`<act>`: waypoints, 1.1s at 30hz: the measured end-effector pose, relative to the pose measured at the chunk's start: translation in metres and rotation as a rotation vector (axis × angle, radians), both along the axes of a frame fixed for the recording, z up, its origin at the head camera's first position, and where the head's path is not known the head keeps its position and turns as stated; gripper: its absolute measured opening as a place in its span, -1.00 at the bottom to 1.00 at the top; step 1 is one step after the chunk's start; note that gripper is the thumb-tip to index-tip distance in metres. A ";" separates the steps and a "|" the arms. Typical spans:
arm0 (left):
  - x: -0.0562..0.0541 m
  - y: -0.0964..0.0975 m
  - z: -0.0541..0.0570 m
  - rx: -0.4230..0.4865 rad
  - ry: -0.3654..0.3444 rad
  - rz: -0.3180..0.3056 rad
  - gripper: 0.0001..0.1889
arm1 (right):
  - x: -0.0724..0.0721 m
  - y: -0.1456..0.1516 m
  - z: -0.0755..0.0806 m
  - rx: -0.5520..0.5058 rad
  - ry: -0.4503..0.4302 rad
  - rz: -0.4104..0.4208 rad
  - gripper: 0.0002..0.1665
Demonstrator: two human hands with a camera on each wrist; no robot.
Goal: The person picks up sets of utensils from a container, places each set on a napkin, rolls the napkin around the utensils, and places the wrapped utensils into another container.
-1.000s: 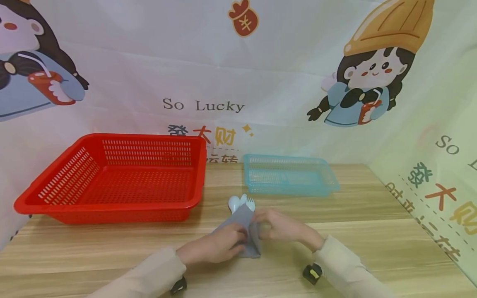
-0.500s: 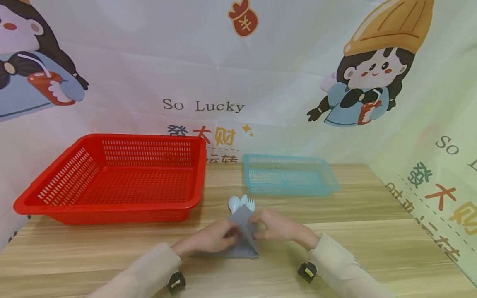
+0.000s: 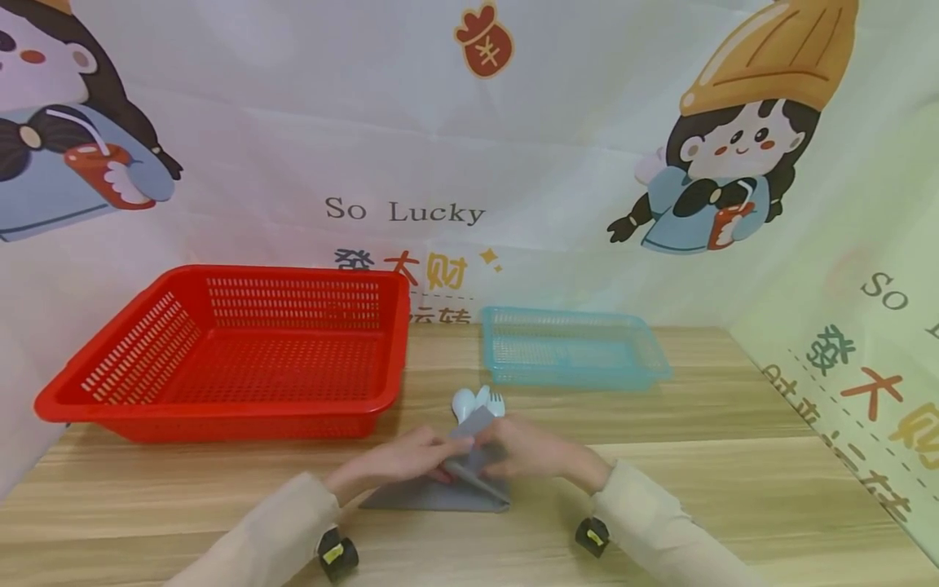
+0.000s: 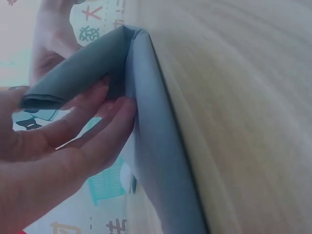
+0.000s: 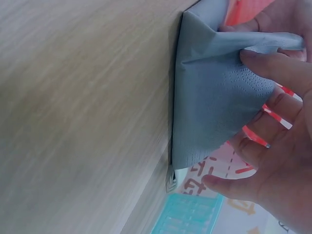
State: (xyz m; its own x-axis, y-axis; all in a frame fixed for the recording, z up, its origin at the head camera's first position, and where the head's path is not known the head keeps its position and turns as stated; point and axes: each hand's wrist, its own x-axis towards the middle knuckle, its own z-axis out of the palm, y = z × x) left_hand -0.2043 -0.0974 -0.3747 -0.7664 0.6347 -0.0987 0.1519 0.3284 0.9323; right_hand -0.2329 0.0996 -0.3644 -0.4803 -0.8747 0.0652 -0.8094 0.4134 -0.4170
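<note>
A grey-blue paper napkin (image 3: 418,496) lies on the table in front of me, with a flap raised. From its far tip stick out the heads of a pale plastic spoon (image 3: 464,403), a knife (image 3: 482,396) and a fork (image 3: 498,404); their handles are hidden. My left hand (image 3: 407,456) holds the raised flap, its fingers under the fold in the left wrist view. My right hand (image 3: 531,448) grips the flap from the other side; in the right wrist view one finger lies on the napkin's dotted face (image 5: 239,83) and others are behind it.
A large red basket (image 3: 242,412) stands at the back left. Behind the cutlery, a smaller light-blue basket (image 3: 579,377) sits near the wall. A printed cloth (image 3: 411,147) hangs behind and to the right of the wooden table (image 3: 697,489).
My left hand has drawn left and a little away from me, and the napkin's left part has come into view. The flap now leans between both hands. The cutlery stays in place.
</note>
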 end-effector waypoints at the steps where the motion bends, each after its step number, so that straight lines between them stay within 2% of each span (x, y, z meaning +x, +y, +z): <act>1: 0.000 -0.001 0.000 -0.028 0.036 -0.014 -0.63 | 0.000 -0.001 -0.001 0.006 0.009 0.003 -0.89; 5: -0.001 -0.003 -0.001 -0.135 0.208 -0.061 -0.71 | 0.000 -0.004 -0.002 0.030 0.048 0.011 -0.87; 9: 0.000 -0.004 -0.001 -0.168 0.252 -0.083 -0.80 | 0.003 -0.005 0.000 0.039 0.086 0.006 -0.81; 15: 0.004 -0.004 -0.002 -0.205 0.225 -0.053 -0.85 | 0.008 -0.007 -0.002 0.057 0.151 -0.007 -0.73; 18: 0.005 -0.004 -0.005 -0.201 0.210 -0.033 -0.86 | 0.009 -0.006 -0.003 0.048 0.152 -0.026 -0.70; 23: 0.007 -0.002 -0.007 -0.196 0.223 -0.019 -0.81 | 0.009 0.001 -0.001 -0.044 0.108 -0.161 -0.77; 27: 0.008 -0.001 -0.008 -0.157 0.154 -0.019 -0.80 | 0.011 0.010 0.004 -0.123 0.133 -0.243 -0.94; 28: 0.008 -0.001 -0.008 -0.146 0.133 -0.018 -0.81 | 0.013 0.013 0.005 -0.117 0.142 -0.254 -0.93; 30: 0.009 -0.001 -0.009 -0.132 0.104 -0.014 -0.82 | 0.019 0.016 0.003 -0.065 0.161 -0.264 -0.79; 33: 0.009 -0.001 -0.010 -0.135 0.095 -0.006 -0.85 | 0.032 0.018 -0.001 0.069 0.159 -0.262 -0.57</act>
State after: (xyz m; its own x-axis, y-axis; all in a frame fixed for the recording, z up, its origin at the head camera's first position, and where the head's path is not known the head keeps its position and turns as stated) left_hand -0.1956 -0.0980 -0.3848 -0.7722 0.6256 -0.1110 0.2394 0.4483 0.8612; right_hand -0.2010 0.1178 -0.3654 -0.6784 -0.7275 0.1022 -0.7245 0.6396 -0.2570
